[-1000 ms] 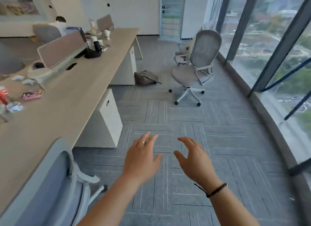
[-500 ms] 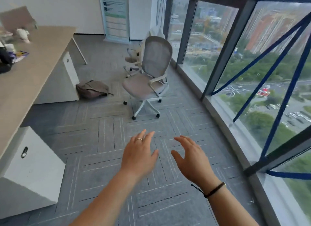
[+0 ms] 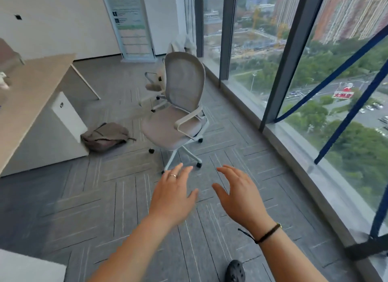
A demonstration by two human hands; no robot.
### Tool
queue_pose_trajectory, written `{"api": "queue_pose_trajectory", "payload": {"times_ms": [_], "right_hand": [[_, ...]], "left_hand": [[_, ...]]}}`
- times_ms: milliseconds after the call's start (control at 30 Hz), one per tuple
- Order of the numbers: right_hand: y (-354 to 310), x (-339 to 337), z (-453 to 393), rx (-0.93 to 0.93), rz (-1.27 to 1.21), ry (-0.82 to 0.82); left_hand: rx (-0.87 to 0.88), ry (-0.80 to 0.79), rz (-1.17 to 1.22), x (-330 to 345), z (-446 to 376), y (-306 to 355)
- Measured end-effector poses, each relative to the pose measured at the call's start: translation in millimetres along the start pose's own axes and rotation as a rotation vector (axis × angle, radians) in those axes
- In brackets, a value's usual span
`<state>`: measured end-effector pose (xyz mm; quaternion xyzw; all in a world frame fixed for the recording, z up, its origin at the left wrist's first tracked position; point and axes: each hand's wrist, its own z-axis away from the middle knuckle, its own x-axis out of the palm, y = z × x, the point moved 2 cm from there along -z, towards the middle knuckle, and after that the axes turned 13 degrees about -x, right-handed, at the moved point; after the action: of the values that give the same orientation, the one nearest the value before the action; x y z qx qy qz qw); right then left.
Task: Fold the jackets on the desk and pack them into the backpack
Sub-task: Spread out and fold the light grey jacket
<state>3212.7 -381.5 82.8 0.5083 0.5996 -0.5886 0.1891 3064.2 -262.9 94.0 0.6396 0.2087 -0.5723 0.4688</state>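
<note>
Both hands empty, fingers spread & relaxed: left hand (image 3: 171, 194), right hand (image 3: 238, 194), held out front over carpet, prob. en route. Backpack (image 3: 105, 136) slumped on floor against desk (image 3: 31, 88) cabinet, beside office chair (image 3: 178, 113). No jackets in view; pale cloth on far chair unclear.

Left hand (image 3: 172, 195): is wearing a thin ring (image 3: 173, 175) on one finger; the forearm is showing bare, with no sleeve.
Right hand (image 3: 239, 197): is wearing a dark cord bracelet (image 3: 266, 233) at the wrist, a loose end trailing toward the left hand; the forearm is showing bare.
Shoe (image 3: 235, 271): is showing dark and rounded, below the bracelet.
</note>
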Motion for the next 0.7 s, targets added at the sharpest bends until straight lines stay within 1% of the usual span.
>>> {"api": "queue_pose_trajectory", "payload": {"times_ms": [167,300,433,533,700], "right_hand": [[85,-37,-123,-0.043,0.009,-0.008],[131,-58,-214,-0.047,-0.019,0.012],[170,-56,-298,-0.117,-0.023,-0.036],[211,-46,-367,-0.126,-0.004,-0.068],[277,-31,-517,-0.153,0.051,-0.114]], "left_hand": [[-0.026,0.022,0.008,-9,-126,74],[-0.014,0.062,0.017,-21,-213,119],[-0.062,0.084,0.054,-16,-309,136],[-0.086,0.105,0.084,-5,-391,146],[-0.125,0.113,0.145,7,-556,161]]}}
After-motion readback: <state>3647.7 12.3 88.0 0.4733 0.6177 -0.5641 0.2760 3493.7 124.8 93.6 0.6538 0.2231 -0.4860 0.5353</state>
